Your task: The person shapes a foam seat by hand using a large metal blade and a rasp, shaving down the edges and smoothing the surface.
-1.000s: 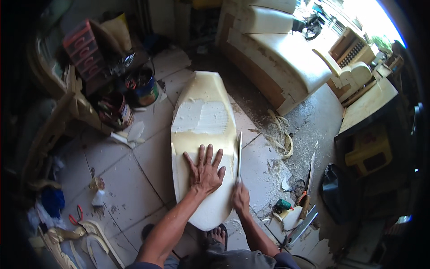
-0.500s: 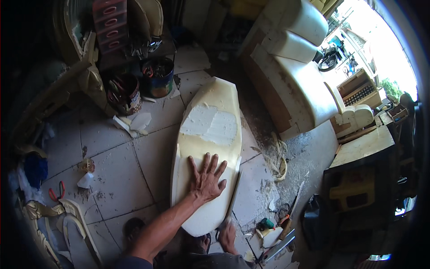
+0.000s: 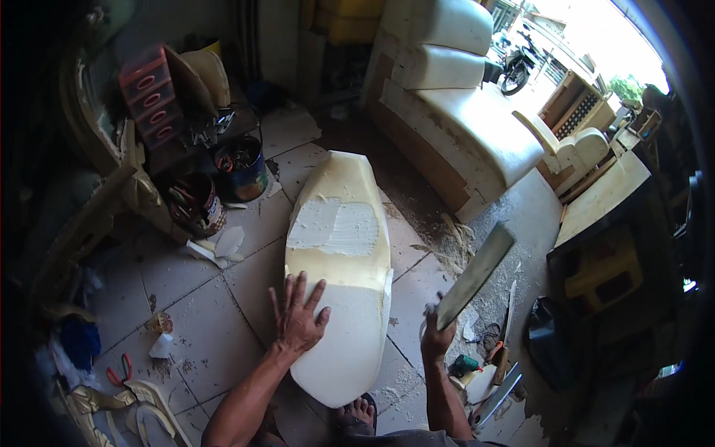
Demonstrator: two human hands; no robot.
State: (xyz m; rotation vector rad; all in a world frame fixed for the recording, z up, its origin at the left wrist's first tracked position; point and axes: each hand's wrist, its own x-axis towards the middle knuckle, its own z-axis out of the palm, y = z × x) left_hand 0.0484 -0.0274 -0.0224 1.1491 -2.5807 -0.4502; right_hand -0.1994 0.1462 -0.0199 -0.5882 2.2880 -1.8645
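A long cream foam seat (image 3: 335, 350) lies on the tiled floor in front of me, with a rough pale patch (image 3: 332, 225) on its upper half. My left hand (image 3: 299, 319) rests palm-down with spread fingers on the seat's lower left side, near its edge. Off the seat's right side, my right hand (image 3: 436, 335) is closed round the lower end of a long, flat grey-green strip (image 3: 475, 272), held raised at a slant toward the upper right. A foot in a sandal (image 3: 361, 410) shows below the seat.
Upper right stands a cream upholstered sofa (image 3: 477, 127). Two buckets of tools (image 3: 240, 167) and pink drawers (image 3: 149, 97) are at upper left. A long blade (image 3: 510, 313), green object (image 3: 463, 364) and scraps lie at right. Red-handled scissors (image 3: 120, 369) and carved frame pieces (image 3: 112, 406) sit lower left.
My right hand has lifted the strip from along the seat's right edge, up and out to the right. My left hand has shifted leftward on the seat.
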